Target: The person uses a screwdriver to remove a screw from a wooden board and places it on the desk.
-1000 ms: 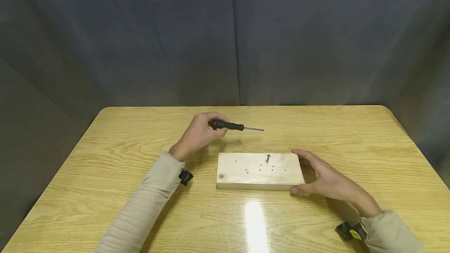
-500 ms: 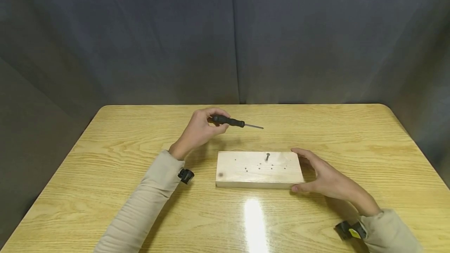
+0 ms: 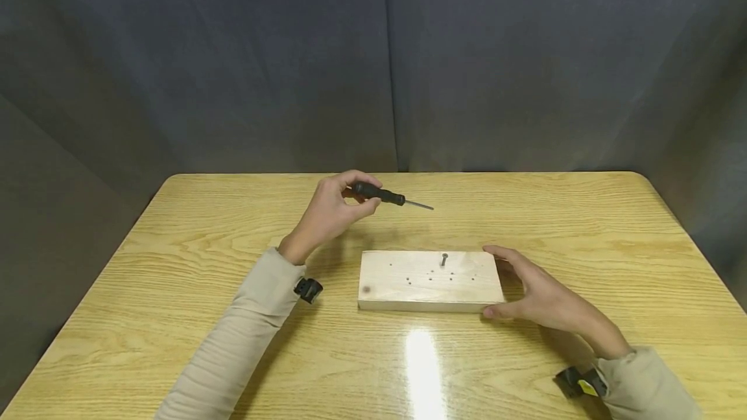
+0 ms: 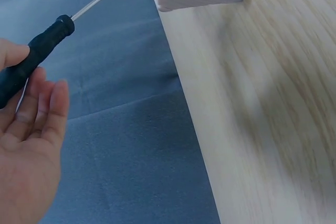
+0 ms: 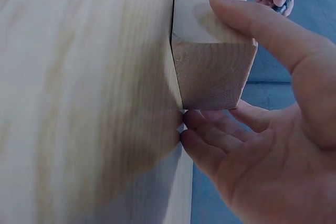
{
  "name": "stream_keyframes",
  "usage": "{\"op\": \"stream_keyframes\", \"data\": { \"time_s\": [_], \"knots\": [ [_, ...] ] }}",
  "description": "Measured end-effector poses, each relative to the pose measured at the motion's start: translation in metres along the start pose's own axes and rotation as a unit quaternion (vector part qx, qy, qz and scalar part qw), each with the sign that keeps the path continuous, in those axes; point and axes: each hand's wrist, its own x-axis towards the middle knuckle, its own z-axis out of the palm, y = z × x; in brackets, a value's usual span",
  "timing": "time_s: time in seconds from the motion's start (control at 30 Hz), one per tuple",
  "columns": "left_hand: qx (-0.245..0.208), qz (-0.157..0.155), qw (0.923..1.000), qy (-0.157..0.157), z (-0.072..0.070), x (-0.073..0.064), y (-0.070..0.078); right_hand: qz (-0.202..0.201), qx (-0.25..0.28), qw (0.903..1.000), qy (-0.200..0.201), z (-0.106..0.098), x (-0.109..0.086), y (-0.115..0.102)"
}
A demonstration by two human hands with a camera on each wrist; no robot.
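My left hand (image 3: 332,212) holds a black-handled screwdriver (image 3: 380,194) between thumb and fingers, above the table and behind a wooden block. The metal shaft points right and slightly down, apart from the block. In the left wrist view the screwdriver (image 4: 44,43) lies across the fingers, thumb on its handle. The pale wooden block (image 3: 385,277) lies flat, with several small holes in its top. A screw (image 3: 444,259) stands up near its back edge. My right hand (image 3: 543,293) grips the block's right end, thumb at the front side and fingers at the back; the right wrist view shows the block's end face (image 5: 212,74) between them.
A wood-grain table (image 3: 204,277) carries the block, with bare surface around it. Dark grey curtains (image 3: 292,63) hang behind and at both sides. A bright reflection shines on the tabletop in front of the block.
My left hand has risen slightly, away from the block, and the screwdriver's tip now slants down a little more. The right hand and the block stay where they were.
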Motion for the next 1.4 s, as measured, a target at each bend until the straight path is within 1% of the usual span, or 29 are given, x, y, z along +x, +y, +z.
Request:
{"op": "stream_keyframes", "data": {
  "time_s": [0.2, 0.43, 0.77, 0.9, 1.13, 1.4],
  "knots": [
    [-0.012, 0.007, 0.9999, 0.008, -0.002, -0.002, 0.006, -0.005, 0.005, 1.0, 0.0, 0.001, 0.0, 0.0],
    [-0.031, 0.026, 0.9991, 0.014, -0.002, -0.002, 0.011, -0.014, 0.004, 0.9999, 0.004, 0.002, 0.0, 0.0],
    [-0.063, 0.037, 0.9971, 0.021, 0.001, -0.002, 0.018, -0.009, 0.015, 0.9998, 0.001, 0.002, 0.0, -0.001],
    [-0.083, 0.041, 0.9956, 0.018, 0.002, -0.002, 0.024, -0.008, 0.015, 0.9998, 0.002, 0.002, 0.001, 0.0],
    [-0.128, 0.044, 0.9908, 0.006, 0.006, -0.003, 0.03, -0.019, 0.013, 0.9997, 0.01, 0.004, 0.001, 0.001],
    [-0.161, 0.058, 0.9853, 0.0, 0.011, -0.004, 0.037, -0.019, 0.009, 0.9997, 0.011, 0.004, 0.001, 0.001]
  ]
}}
